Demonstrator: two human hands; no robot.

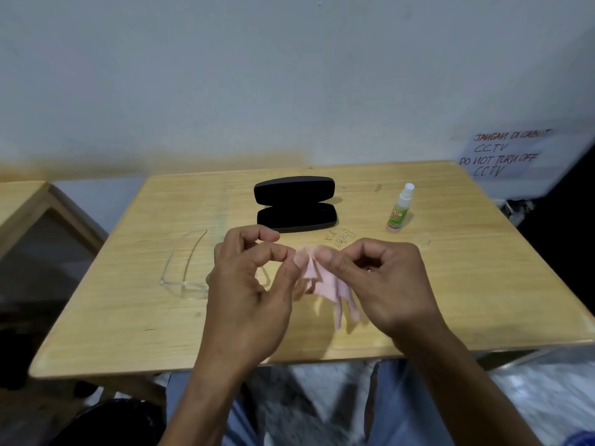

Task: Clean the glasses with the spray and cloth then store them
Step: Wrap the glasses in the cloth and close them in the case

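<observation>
Both hands, left [248, 284] and right [380, 284], pinch the pink cloth [325, 278] (apparently unfolding it), while glasses [186, 268], spray [400, 209] and open case [296, 204] wait on the surface [128, 317], so cleaning looks barely begun.

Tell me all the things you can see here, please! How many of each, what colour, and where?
Light wooden table: one, yellow-tan, fills the middle.
Open black hard glasses case: one, black, far middle of the table, nothing seen inside.
Small clear spray bottle with green label: one, white top, standing right of the case.
Clear plastic-framed glasses: one pair, see-through, lying on the table left of the hands.
Thin pink cleaning cloth: one, pink, held up above the table between both hands.
Handwritten paper sign: one, white, on the wall at right.
Second wooden table: one, tan, far left.
Left hand: one, pinches the cloth.
Right hand: one, pinches the cloth.
</observation>
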